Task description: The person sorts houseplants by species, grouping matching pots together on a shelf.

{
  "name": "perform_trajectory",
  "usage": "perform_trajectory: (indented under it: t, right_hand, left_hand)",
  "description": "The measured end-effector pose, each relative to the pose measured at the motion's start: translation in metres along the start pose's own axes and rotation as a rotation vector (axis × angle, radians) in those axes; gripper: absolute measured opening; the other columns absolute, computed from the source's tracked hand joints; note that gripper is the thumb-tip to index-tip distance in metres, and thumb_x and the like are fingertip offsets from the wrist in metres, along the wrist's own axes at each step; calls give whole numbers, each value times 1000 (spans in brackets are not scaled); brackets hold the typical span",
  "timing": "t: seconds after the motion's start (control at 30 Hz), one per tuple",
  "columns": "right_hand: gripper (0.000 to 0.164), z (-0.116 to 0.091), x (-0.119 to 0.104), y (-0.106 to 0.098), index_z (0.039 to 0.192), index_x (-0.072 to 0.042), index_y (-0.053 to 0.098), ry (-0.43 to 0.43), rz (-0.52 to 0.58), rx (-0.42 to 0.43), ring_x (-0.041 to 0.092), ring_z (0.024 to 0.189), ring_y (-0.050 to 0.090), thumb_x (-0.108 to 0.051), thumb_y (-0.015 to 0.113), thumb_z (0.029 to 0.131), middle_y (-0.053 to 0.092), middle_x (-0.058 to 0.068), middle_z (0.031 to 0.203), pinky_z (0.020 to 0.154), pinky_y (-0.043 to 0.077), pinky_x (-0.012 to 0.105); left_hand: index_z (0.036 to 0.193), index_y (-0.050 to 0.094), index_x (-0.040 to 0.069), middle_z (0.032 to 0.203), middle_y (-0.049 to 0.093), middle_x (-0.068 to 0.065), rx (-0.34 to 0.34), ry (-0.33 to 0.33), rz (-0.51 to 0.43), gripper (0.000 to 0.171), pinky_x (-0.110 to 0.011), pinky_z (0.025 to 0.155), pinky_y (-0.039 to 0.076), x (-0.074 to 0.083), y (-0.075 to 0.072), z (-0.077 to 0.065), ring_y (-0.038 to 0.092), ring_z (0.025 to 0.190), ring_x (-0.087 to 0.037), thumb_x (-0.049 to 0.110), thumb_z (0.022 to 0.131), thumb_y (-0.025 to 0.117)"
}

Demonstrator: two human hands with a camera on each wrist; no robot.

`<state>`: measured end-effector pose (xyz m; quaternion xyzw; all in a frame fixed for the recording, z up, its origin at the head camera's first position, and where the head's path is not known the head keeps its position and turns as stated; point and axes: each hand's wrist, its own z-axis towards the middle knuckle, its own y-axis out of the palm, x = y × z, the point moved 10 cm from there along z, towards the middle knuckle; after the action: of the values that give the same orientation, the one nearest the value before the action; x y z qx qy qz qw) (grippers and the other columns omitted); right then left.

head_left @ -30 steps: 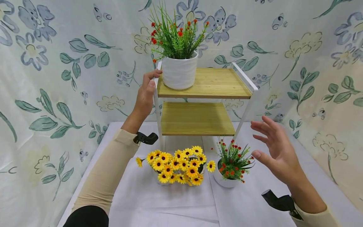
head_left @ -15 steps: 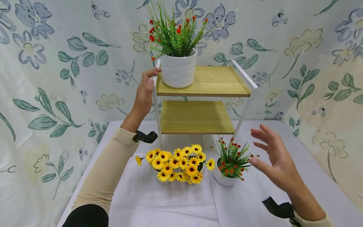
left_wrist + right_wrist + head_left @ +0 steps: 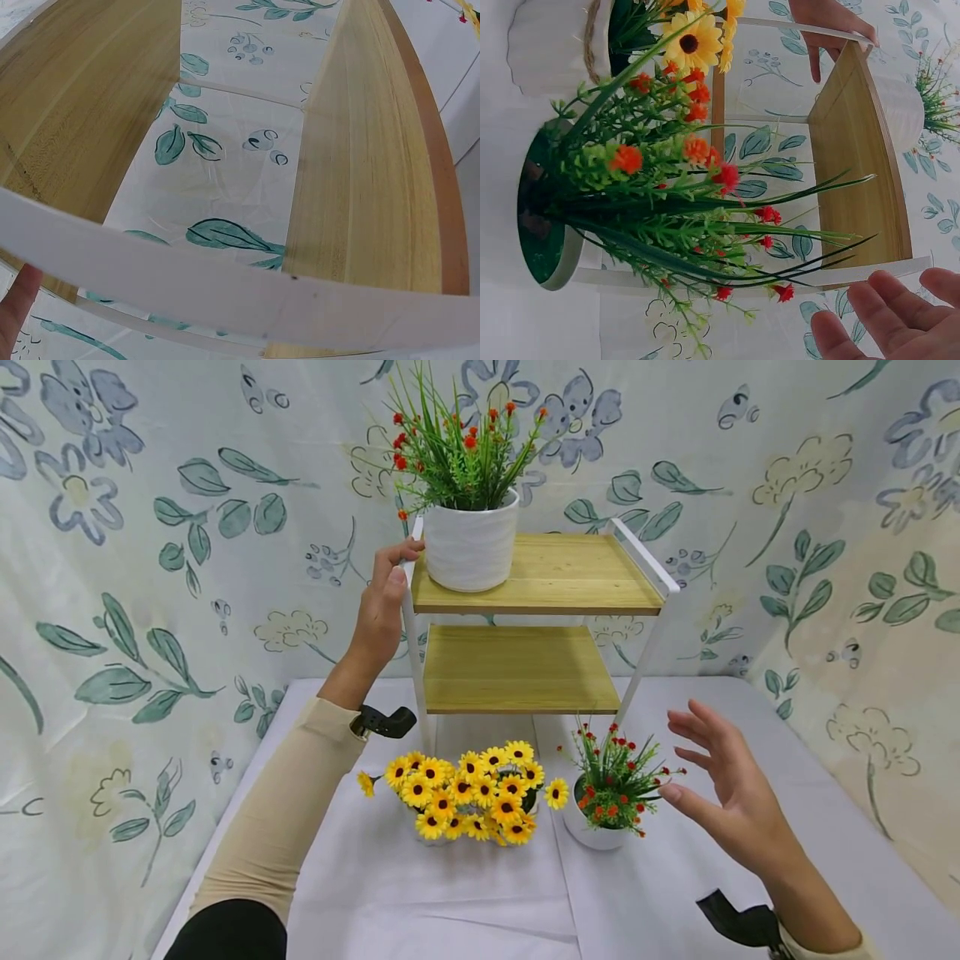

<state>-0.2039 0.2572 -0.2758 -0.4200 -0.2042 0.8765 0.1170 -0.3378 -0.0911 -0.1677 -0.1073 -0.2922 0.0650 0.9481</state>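
A white two-tier shelf rack [image 3: 537,572] with wooden boards stands on the table. My left hand [image 3: 381,606] grips its upper left side rail, fingers over the rail; in the left wrist view only one digit [image 3: 21,300] shows below the white rail. Beside that hand, a white pot [image 3: 471,547] of grass and red flowers sits on the top board. My right hand [image 3: 731,793], fingers apart and loosely bent, hovers right of a smaller potted plant with red flowers [image 3: 611,785]. It holds nothing; in the right wrist view its fingers [image 3: 881,307] are near the leaf tips.
Yellow sunflower-like flowers [image 3: 472,789] in pots stand on the white-covered table [image 3: 450,902], in front of the rack and left of the small red plant. The lower board [image 3: 517,668] lies beneath the top one. Behind hangs a floral curtain [image 3: 150,627].
My right hand has lowered slightly beside the small red-flowered plant. The left hand keeps its place on the rack's rail, and the head view has shifted a little.
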Motion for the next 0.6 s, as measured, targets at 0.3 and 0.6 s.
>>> perform_trajectory:
  t: [0.3,0.6]
  right_hand:
    - [102,-7,9,0,153,-10,19,47,-57,2,22,133,37,22,67,70,36,20,145,101,35,19]
    - [100,-15,12,2,152,-4,21,8,-24,22,20,131,38,23,69,67,38,14,145,99,36,17]
  left_hand:
    - [122,36,-14,142,40,-26,18,0,-3,49,-38,112,24,0,-2,-1,31,138,-30,25,94,26]
    - [122,36,-15,142,40,-26,10,-4,-3,49,-34,112,23,0,0,0,30,139,-31,24,93,26]
